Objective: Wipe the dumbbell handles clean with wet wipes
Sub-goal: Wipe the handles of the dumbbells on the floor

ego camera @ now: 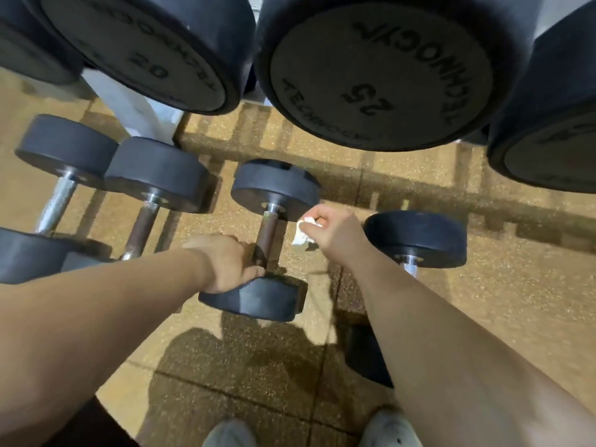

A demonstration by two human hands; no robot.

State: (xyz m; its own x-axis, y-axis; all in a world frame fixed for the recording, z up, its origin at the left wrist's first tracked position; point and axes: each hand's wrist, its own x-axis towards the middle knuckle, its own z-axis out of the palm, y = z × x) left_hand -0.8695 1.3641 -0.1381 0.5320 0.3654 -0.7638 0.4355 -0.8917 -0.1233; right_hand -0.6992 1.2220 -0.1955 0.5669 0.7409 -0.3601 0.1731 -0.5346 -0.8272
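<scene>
Head view: racked dumbbells marked 25 (380, 72) and 20 (142, 50) fill the top, overhanging a speckled rubber floor (516, 285). Four dumbbells lie on the floor: two at left (64, 150) (154, 175), the centre dumbbell (275, 188) and one at right (416, 237). Left hand (225, 262) is on the centre one, fingers curled round the low end of its handle (267, 233), right above the near head. Looks like a steadying hold. Right hand (332, 230) has its fingers pinched on a bunched white wet wipe (301, 232), just beside the handle's upper end and not touching it as far as I can see. Progress, my read: this handle is the one in hand, and the wipe is off the metal at this instant. Centre and inner-left handles look dark brown, while the outer two look bright chrome. I can't say from that which are cleaned, so assume the others are pending. Hidden: left fingertips are behind the handle, the right dumbbell's near head and most of its handle sit under the right forearm, and the far-left dumbbell is cut by the frame edge. The wipe's wetness can't be judged.
</scene>
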